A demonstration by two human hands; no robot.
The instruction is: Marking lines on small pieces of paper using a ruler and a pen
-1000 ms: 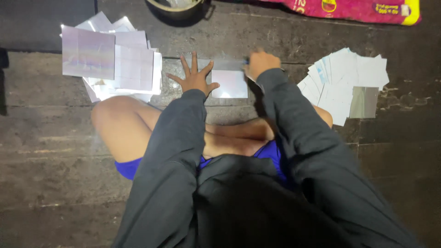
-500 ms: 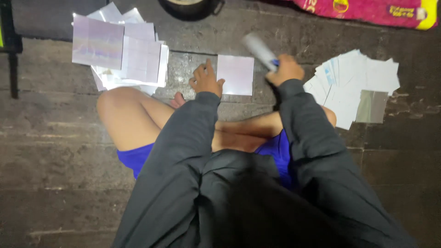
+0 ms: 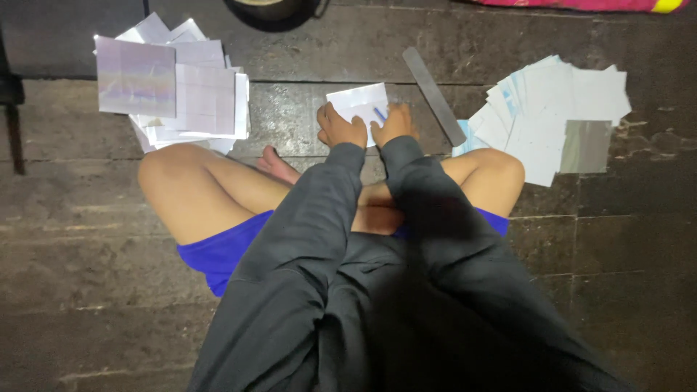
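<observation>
Hands on small white paper square [image 3: 357, 101] on rough dark stone floor [image 3: 87, 276], left hand [image 3: 341, 128] & right hand [image 3: 396, 123] curled on its near edge, fingers bent, flat grey ruler [image 3: 434, 94] just right of paper, loose paper piles further left [image 3: 170, 87] & right [image 3: 559, 109].

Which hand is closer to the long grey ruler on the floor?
The right hand. It sits on the white paper, just left of the ruler. The left hand is on the paper's far side, farther away.
</observation>
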